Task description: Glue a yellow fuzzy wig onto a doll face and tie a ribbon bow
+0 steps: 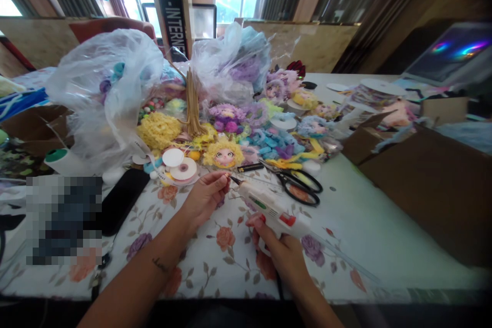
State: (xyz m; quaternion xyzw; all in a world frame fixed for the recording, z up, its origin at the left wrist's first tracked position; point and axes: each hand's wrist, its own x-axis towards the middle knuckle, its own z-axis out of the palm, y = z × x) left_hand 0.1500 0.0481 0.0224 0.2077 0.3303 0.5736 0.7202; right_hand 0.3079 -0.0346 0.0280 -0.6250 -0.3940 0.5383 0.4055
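Near the middle of the flowered cloth, my left hand (pixel 210 196) is closed in a pinch on a tiny object at its fingertips, too small to name. The dark nozzle of a white glue gun (pixel 265 202) points at those fingertips, touching or almost touching them. Below the gun's body, my right hand (pixel 279 246) has its fingers wrapped round the handle and trigger. A clear glue stick sticks out of the gun's back. Just beyond my left hand lies a doll head (pixel 224 154) with curly yellow hair.
Black-handled scissors (pixel 298 187) lie right of the gun's nozzle. Ribbon spools (pixel 183 169), yarn pieces and plastic bags (pixel 230 64) are heaped behind. A black phone (pixel 125 200) lies left, a cardboard box (pixel 426 179) right.
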